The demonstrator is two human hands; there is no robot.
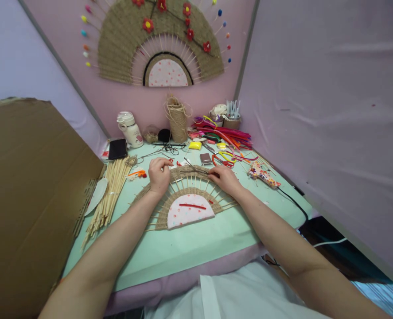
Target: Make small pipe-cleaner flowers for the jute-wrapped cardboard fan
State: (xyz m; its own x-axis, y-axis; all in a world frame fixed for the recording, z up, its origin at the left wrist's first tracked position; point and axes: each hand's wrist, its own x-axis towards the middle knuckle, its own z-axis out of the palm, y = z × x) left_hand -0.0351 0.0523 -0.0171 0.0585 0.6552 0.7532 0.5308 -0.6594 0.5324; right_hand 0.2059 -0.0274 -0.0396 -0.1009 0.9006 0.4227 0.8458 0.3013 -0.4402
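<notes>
A half-round woven twine fan [179,175] with thin stick ribs lies on the table in front of me. Its white dotted half-circle centre [186,218] carries a red fuzzy strip [192,206]. Along the fan's outer woven band runs a dark, thin, branch-like stem [196,169]. My right hand [223,178] pinches at the stem's right end, fingertips against the band. Over the band's left part is my left hand [159,175], closed with thumb and finger together; anything between them is too small to make out. Small red pieces [179,164] lie just behind the fan.
A glue gun [262,174] with a cord lies at right. Bundled sticks [108,188] and a cardboard sheet [33,199] are at left. Behind stand a white bottle [130,129], a twine spool [177,119], scissors [223,160] and pipe cleaners [229,134]. A finished fan [116,53] hangs above.
</notes>
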